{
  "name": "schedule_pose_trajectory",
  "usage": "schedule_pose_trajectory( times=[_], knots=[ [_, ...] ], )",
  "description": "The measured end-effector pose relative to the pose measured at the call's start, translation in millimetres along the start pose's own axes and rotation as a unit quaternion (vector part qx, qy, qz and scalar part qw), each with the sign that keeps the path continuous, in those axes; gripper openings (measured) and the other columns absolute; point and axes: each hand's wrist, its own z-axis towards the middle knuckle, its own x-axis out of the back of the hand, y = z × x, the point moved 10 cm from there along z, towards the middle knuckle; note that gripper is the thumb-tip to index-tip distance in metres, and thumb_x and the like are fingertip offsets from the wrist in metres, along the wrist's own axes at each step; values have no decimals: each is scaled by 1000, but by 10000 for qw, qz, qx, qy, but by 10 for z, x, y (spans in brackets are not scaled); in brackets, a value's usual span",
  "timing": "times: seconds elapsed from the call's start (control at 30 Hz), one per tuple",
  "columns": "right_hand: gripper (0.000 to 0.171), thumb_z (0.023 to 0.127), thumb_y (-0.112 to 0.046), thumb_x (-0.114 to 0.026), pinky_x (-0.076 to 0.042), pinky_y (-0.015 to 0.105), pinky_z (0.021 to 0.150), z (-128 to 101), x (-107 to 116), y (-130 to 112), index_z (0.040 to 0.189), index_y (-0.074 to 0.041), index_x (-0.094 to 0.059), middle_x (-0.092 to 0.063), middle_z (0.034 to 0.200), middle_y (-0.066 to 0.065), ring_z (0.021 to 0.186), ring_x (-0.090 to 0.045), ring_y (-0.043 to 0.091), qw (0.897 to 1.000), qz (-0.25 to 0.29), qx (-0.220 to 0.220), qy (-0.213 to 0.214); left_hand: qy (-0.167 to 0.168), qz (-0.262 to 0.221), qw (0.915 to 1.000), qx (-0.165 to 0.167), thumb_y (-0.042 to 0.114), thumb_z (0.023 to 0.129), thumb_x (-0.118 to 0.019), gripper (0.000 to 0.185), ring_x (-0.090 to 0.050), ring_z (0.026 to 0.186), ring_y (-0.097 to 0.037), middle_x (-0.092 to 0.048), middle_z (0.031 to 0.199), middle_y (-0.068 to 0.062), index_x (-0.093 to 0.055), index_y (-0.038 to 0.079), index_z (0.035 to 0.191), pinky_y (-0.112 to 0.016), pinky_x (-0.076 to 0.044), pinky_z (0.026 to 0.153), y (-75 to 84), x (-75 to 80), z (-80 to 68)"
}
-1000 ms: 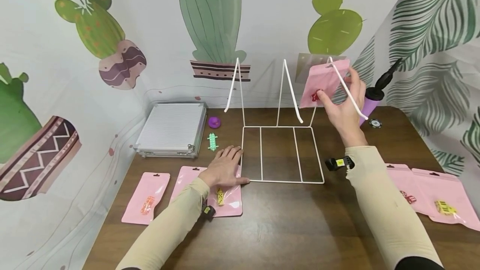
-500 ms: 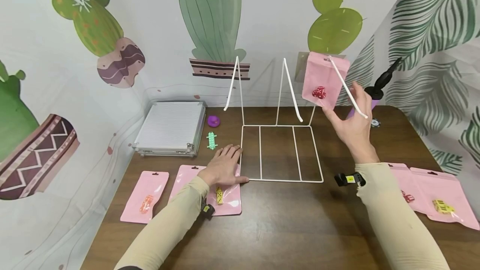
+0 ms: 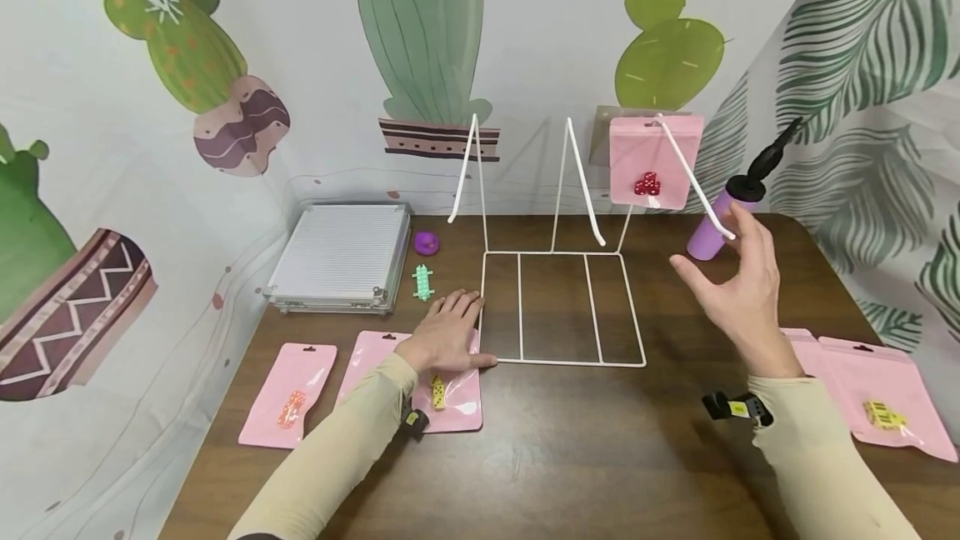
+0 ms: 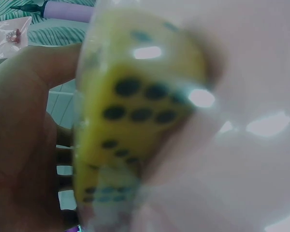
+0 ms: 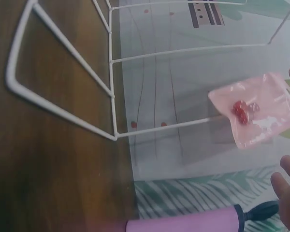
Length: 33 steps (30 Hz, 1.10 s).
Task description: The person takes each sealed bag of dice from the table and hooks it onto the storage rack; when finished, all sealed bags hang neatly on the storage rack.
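A white wire rack stands on the table with three sloping prongs. From its right prong hangs a pink pouch of red dice, also visible as the pink pouch in the right wrist view. My right hand is off to the right of that prong, thumb and fingers spread, holding nothing. My left hand rests with extended fingers at the rack's left base wire, over a pink pouch holding yellow dice. Those yellow dice fill much of the left wrist view.
More pink pouches lie left, including an orange-dice pouch, and right, including a yellow-dice pouch. A silver case, purple item and green toy sit back left. A purple pump stands behind my right hand.
My right hand has let go of the red-dice pouch and drawn back right and toward me. The pouch has swung straight and hangs from the prong. My left hand stays put.
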Motion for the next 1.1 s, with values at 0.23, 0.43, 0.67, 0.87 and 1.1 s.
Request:
schedule_pose_trajectory(
  times=[0.23,0.43,0.67,0.87,1.1],
  knots=[
    [88,67,-19,-87,-35,9,100,-147,118,71,145,-14,-46,-55,131,20,120,-51,13,9988,-314,-133,-359,-51,-41,10000,3,79,76,-55,109,-20,147,-33,-24,160,-10,-24,9,154,-54,-21,118,7,-13,-4],
    [94,64,-10,-88,-31,6,98,-295,235,161,146,-16,-44,-54,134,19,120,-47,-2,9956,-517,-408,-667,-44,-21,10000,1,78,76,-56,108,-21,147,-33,-24,160,-10,-25,9,154,-54,-21,118,-1,3,3],
    [95,66,-11,-88,-31,25,111,-459,328,312,148,-19,-40,-50,140,17,130,-44,8,9866,-822,-896,-1089,-7,-26,10000,-3,79,76,-55,108,-20,147,-33,-24,160,-10,-25,9,154,-53,-21,118,-5,7,-1],
    [93,73,-21,-84,-25,65,110,-612,396,486,151,-12,-34,-44,141,27,136,-35,41,9744,-1018,-1179,-1621,-39,-57,10000,-18,78,77,-55,109,-20,148,-32,-23,160,-10,-24,9,154,-53,-20,119,4,-5,1],
    [92,80,-28,-78,-20,70,108,-791,536,659,154,-10,-27,-34,149,29,140,-27,47,9599,-1294,-1474,-2006,-27,-43,10000,-10,78,76,-56,108,-20,147,-32,-24,160,-10,-25,9,154,-53,-20,119,8,-4,0]
  ],
)
